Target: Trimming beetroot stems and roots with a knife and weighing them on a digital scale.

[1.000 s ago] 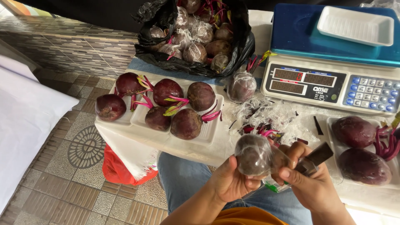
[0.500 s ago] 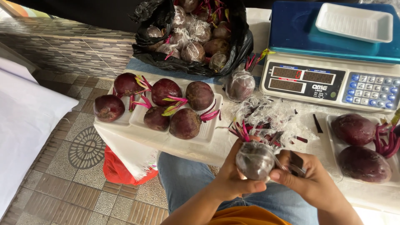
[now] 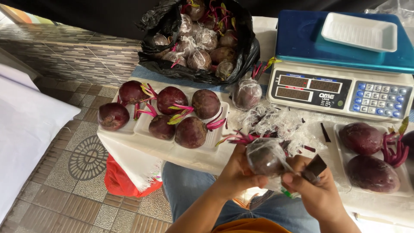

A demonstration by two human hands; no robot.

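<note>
My left hand [image 3: 236, 171] grips a beetroot wrapped in clear plastic film [image 3: 264, 156], its pink stalks pointing left. My right hand [image 3: 314, 190] holds a small knife [image 3: 313, 168] against the wrapped beetroot and pinches the film. A heap of torn plastic film [image 3: 284, 125] lies on the table just beyond my hands. Another wrapped beetroot [image 3: 247, 94] stands by the scale.
White foam trays [image 3: 142, 125] with several bare beetroots sit at left. A black bag [image 3: 241, 56] of wrapped beetroots is behind them. A blue-topped scale [image 3: 345, 82] carries an empty white tray [image 3: 359, 31]. Two beetroots [image 3: 366, 155] lie on a tray at right. Tiled floor lies below.
The wrapped beetroot has been turned in my hands, so its stalks now point left. My right hand with the knife has shifted closer against it.
</note>
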